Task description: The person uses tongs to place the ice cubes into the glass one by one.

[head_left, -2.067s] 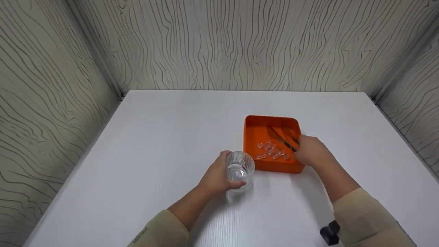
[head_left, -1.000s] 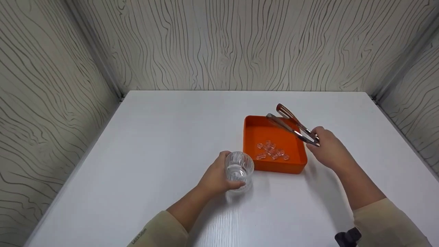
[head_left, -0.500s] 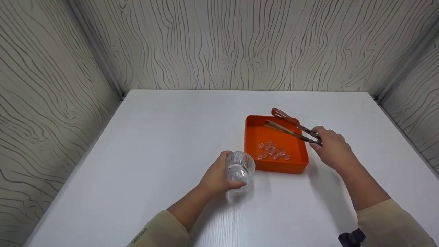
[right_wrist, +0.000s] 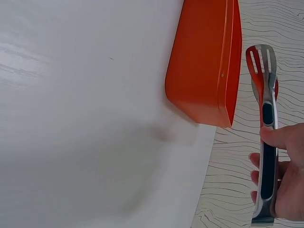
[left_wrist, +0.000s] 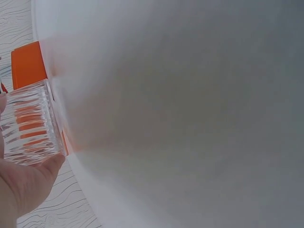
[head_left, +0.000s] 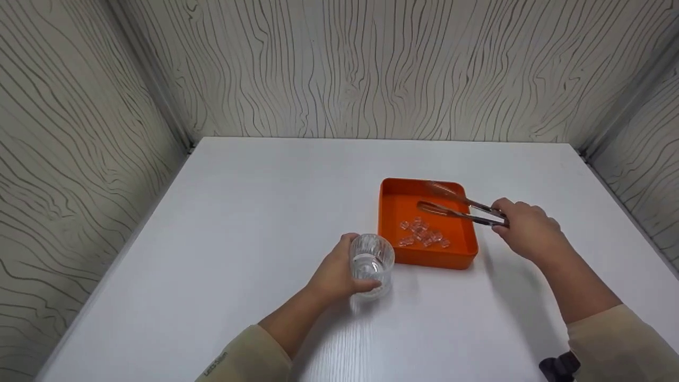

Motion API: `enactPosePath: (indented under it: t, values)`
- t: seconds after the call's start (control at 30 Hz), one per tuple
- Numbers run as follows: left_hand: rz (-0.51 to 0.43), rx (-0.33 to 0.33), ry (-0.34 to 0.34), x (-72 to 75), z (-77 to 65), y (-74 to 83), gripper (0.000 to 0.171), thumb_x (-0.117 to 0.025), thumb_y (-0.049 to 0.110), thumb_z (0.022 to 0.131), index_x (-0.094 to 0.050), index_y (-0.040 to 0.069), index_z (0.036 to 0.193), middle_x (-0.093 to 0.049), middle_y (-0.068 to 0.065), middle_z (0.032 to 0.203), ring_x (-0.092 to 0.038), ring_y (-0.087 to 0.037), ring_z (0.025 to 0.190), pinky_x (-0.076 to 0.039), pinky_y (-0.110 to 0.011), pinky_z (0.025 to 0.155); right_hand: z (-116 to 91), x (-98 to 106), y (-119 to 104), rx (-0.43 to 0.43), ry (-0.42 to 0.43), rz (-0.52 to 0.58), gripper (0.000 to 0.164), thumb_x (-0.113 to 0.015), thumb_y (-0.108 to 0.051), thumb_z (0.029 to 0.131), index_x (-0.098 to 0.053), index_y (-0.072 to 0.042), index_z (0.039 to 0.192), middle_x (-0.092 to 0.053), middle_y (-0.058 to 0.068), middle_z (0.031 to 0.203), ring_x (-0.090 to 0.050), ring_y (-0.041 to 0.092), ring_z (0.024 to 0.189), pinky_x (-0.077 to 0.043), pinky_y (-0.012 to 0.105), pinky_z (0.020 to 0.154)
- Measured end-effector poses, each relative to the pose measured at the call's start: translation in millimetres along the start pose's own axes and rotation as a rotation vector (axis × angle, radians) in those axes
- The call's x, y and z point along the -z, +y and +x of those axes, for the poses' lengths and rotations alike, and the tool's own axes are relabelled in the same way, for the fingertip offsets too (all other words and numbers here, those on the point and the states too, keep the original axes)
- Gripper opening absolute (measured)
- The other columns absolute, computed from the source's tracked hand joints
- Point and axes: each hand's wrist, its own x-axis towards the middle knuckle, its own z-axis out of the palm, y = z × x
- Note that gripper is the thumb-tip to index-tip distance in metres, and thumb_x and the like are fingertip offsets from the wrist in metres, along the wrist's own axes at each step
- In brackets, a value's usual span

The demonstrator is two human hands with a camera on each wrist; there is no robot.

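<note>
Nearest the wearer, behind the two hands: two loose beige sleeves, the left sleeve [head_left: 252,353] printed with small dark lettering, the right sleeve [head_left: 618,345] with a small black device [head_left: 559,367] at its inner edge.

Left hand [head_left: 334,273]: curled around one clear, ribbed, round drinking glass [head_left: 372,265], thumb across the near side, mouth of the glass facing up. Whether its base touches the table cannot be told.

Right hand [head_left: 530,231]: level with the glass or slightly farther out, gripping one pair of silver metal serving tongs [head_left: 462,215] with slotted heads and dark handle inlays; thumb along one side, fingers on the other. Tongs extend leftward from this hand, their two arms spread apart, heads raised over the tray and holding nothing.

Between the hands, a little beyond the glass: one orange, square, shallow tray [head_left: 432,258] with rounded corners, its near left corner just beside the glass.

Inside the tray, toward the left hand: one loose cluster of small clear cubes [head_left: 420,232], apart from the tongs.

Beneath both hands and reaching past them: one white, smooth table [head_left: 254,212].

Farthest from the hands: pale wall panels [head_left: 345,69] with dark wood-grain lines, meeting at grey corner strips [head_left: 151,74].
</note>
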Motion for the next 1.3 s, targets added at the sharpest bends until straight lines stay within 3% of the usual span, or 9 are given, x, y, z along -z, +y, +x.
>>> enactPosePath:
  t: [0.5, 0.7, 1.03, 1.3]
  values:
    - [-0.044, 0.023, -0.005, -0.4, 1.7, -0.4, 0.094, -0.084, 0.037, 0.060, -0.028, 0.023, 0.134, -0.048, 0.002, 0.127, -0.048, -0.019, 0.114, -0.040, -0.042, 0.098, 3, -13, -20, 0.039, 0.023, -0.128, 0.034, -0.064, -0.017, 0.084, -0.054, -0.006, 0.114, -0.059, 0.012, 0.091, -0.051, 0.031, 0.082, -0.044, 0.045, 0.062]
    - [-0.041, 0.057, 0.006, -0.1, 1.5, -0.9, 0.094, -0.084, 0.038, 0.060, -0.028, 0.026, 0.134, -0.048, 0.005, 0.127, -0.048, -0.017, 0.115, -0.040, -0.042, 0.098, 5, -20, -27, 0.049, 0.039, -0.140, 0.034, -0.065, -0.016, 0.083, -0.054, -0.006, 0.114, -0.060, 0.014, 0.094, -0.052, 0.033, 0.086, -0.044, 0.048, 0.067]
    - [-0.070, 0.056, 0.052, -3.3, 0.7, -3.3, 0.093, -0.085, 0.038, 0.058, -0.032, 0.027, 0.135, -0.047, 0.007, 0.128, -0.046, -0.017, 0.118, -0.039, -0.043, 0.099, 7, -26, -35, 0.051, 0.016, -0.140, 0.032, -0.064, -0.014, 0.083, -0.052, -0.007, 0.112, -0.055, 0.011, 0.085, -0.048, 0.030, 0.081, -0.041, 0.042, 0.061]
    - [-0.098, 0.051, 0.017, -0.7, -0.6, -3.3, 0.095, -0.086, 0.035, 0.058, -0.031, 0.030, 0.136, -0.044, 0.006, 0.130, -0.043, -0.018, 0.120, -0.038, -0.045, 0.099, 6, -29, -36, 0.046, 0.027, -0.149, 0.031, -0.065, -0.013, 0.082, -0.052, -0.008, 0.110, -0.054, 0.011, 0.085, -0.046, 0.030, 0.080, -0.042, 0.041, 0.059]
